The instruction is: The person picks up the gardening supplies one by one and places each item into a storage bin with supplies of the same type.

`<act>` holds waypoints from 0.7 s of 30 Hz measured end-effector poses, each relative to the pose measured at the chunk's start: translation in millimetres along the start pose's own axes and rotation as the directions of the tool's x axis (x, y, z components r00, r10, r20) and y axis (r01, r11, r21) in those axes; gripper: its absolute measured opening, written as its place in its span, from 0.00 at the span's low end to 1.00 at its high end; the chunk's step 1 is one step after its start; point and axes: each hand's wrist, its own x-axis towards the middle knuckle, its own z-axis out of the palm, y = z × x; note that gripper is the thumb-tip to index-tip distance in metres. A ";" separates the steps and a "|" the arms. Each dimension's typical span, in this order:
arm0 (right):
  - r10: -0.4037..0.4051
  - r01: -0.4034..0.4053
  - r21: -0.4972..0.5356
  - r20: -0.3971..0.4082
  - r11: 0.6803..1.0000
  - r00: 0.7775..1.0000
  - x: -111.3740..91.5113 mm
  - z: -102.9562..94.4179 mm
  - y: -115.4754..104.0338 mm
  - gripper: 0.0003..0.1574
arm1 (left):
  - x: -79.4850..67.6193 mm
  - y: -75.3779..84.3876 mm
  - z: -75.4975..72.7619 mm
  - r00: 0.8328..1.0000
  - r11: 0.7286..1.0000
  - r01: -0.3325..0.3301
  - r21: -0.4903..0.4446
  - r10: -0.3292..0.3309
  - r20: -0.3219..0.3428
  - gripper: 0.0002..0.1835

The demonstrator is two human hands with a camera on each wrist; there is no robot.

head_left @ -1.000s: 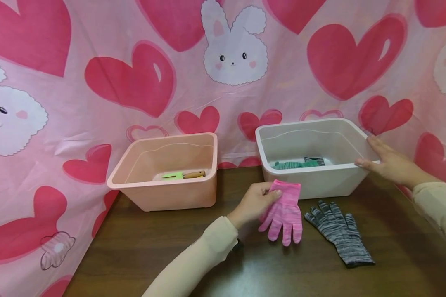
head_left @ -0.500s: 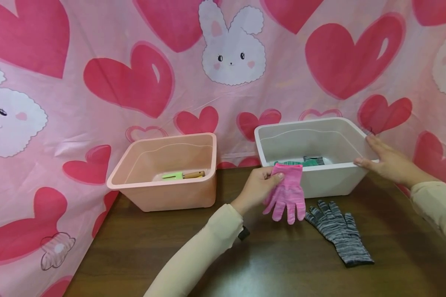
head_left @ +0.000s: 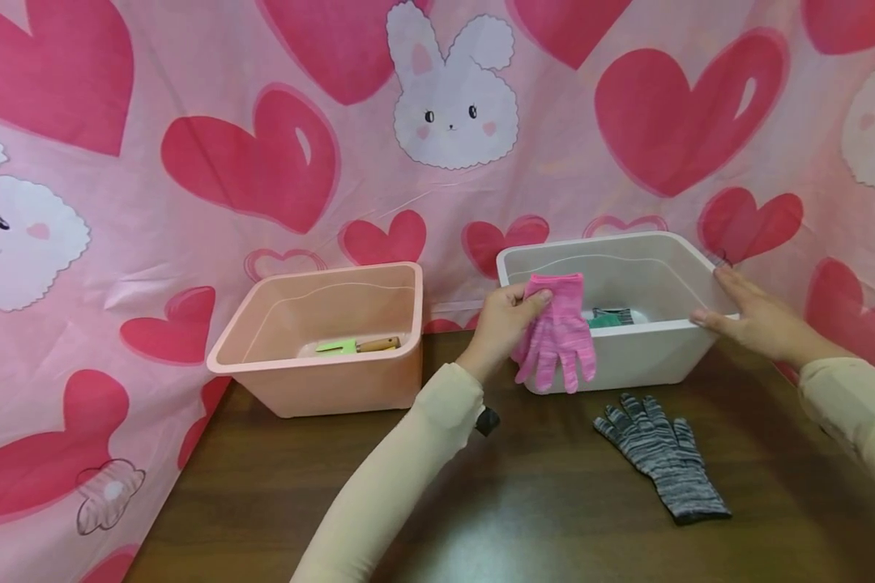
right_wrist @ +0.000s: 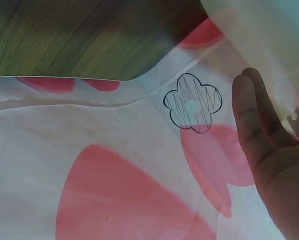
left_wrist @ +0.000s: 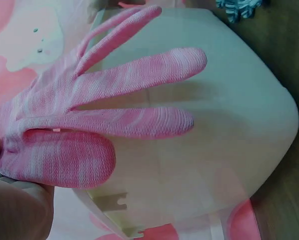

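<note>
My left hand (head_left: 497,328) pinches a pink knit glove (head_left: 560,336) by its cuff, thumb in front. The glove hangs fingers down before the left front part of a white-grey plastic bin (head_left: 645,360), hiding part of its rim. In the left wrist view, the glove's fingers (left_wrist: 139,90) spread across the bin's wall. My right hand (head_left: 761,324) rests at the bin's right front corner, its fingers straight along the outside, as the right wrist view also shows. Inside the bin lie a green glove (head_left: 605,321) and something dark-striped, both partly hidden.
A grey-and-black striped glove (head_left: 667,461) lies on the brown table (head_left: 554,518) before the white-grey bin. To the left stands a peach bin (head_left: 335,393) holding a garden tool with a bright green head (head_left: 339,346) and wooden handle. A pink heart-print cloth (head_left: 262,178) hangs behind.
My left hand has raised the pink glove from above the table to the height of the bin's front rim. My right hand stays at the bin's corner.
</note>
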 end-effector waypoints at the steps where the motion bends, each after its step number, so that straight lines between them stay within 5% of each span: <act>1: 0.001 -0.001 0.002 -0.002 1.000 1.000 0.0 0.1 -0.2 0.66 | 3.0 0.5 0.2 1.000 1.000 0.003 -0.002 -0.003 -0.009 0.11; 13: 0.014 -0.014 0.026 -0.006 1.000 1.000 -2.2 1.1 -1.1 0.66 | 32.9 9.1 2.7 0.996 0.995 0.058 -0.079 -0.063 -0.064 0.12; 21: 0.018 -0.017 0.020 -0.014 1.000 1.000 -2.1 2.5 -1.7 0.65 | 45.2 18.1 -0.2 0.994 0.986 0.106 -0.128 -0.108 -0.005 0.17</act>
